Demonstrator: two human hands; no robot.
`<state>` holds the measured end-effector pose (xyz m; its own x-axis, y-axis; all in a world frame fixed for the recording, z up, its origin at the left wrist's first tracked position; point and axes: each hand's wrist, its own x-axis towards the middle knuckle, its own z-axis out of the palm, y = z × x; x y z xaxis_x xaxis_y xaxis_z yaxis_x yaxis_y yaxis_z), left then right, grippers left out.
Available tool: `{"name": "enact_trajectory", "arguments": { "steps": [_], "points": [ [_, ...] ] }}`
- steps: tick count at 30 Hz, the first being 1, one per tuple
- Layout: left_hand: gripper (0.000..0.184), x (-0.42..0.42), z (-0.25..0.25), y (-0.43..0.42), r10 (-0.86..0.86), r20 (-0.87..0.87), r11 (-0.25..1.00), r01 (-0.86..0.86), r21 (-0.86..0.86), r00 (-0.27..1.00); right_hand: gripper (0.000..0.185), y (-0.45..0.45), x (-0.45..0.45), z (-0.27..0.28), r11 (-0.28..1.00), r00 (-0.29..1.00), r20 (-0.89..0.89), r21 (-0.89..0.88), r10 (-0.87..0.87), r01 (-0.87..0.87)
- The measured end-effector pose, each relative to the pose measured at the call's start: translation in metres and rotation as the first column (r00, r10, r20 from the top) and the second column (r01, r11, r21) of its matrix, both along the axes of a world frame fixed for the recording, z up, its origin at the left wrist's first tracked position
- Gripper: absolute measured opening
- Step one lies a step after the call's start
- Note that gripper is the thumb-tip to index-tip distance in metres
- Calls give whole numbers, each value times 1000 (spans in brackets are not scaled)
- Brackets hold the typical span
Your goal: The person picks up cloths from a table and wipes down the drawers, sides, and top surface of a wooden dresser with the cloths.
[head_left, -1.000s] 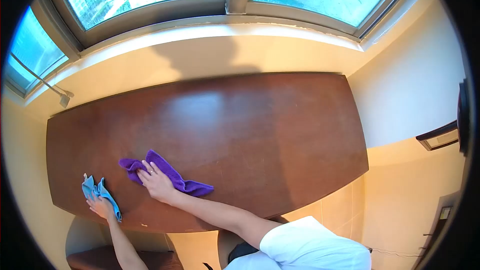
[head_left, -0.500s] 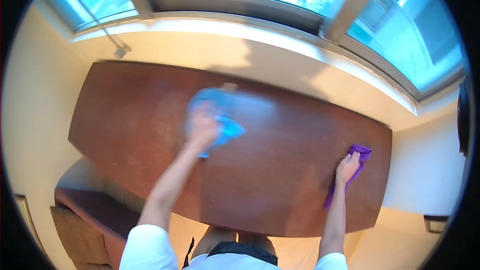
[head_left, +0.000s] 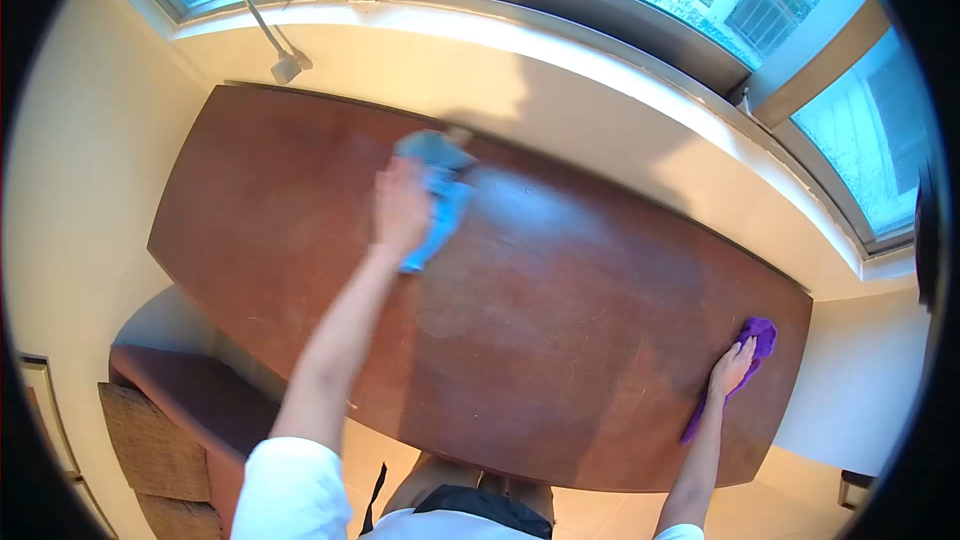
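A long dark brown wooden table (head_left: 520, 340) with curved edges lies in front of me. My left hand (head_left: 402, 205) is on a blue cloth (head_left: 445, 205) near the table's far edge, left of its middle. Motion smears the fingers, and the cloth spreads out to their right and beyond them. At the table's right end, my right hand (head_left: 733, 370) holds a purple cloth (head_left: 762, 333) against the top. One bunched part shows beyond the fingers, and a strip trails back beside the wrist.
Behind the table runs a cream wall below a wide window (head_left: 640, 0). A thin rod with a pale end piece (head_left: 286, 68) hangs at the back left. A maroon padded seat (head_left: 190, 395) stands at the lower left, beside brown cushions (head_left: 155, 440).
My view has tilted and shifted. My left hand has slid the blue cloth a little toward the far edge. My right hand stays at the right end, the purple cloth bunched slightly differently.
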<state>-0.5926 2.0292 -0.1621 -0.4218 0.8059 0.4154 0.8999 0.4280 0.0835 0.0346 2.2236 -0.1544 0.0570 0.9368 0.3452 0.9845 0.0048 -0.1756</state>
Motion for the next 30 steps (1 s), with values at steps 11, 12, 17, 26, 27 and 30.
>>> {"name": "enact_trajectory", "arguments": {
  "steps": [11, 12, 17, 26, 27, 30],
  "points": [
    [50, 42, 29, -45, -14, -83, 989, 2, -145, 996, 39, 2, -1, -1, 998, 999, 19, 26, 50, -51],
    [50, 93, 20, -38, -94, -31, 986, 89, -140, 995, 39, 0, -4, 0, 998, 998, 14, 23, 53, -54],
    [54, 322, 41, -35, -603, 319, 779, 626, 38, 731, 40, -1, -10, 5, 1000, 999, 27, 14, 25, -26],
    [47, 80, 29, -127, -7, 31, 998, 9, -64, 999, 43, 3, 5, -2, 996, 996, -13, 24, 90, -90],
    [45, 49, 35, -144, 209, 370, 976, -219, -14, 905, 43, 3, 5, -7, 997, 997, -14, 26, 79, -79],
    [44, 2, 34, -186, 465, 64, 883, -457, -105, 883, 35, 3, -22, 2, 993, 998, -65, 116, -11, 18]
  ]
}}
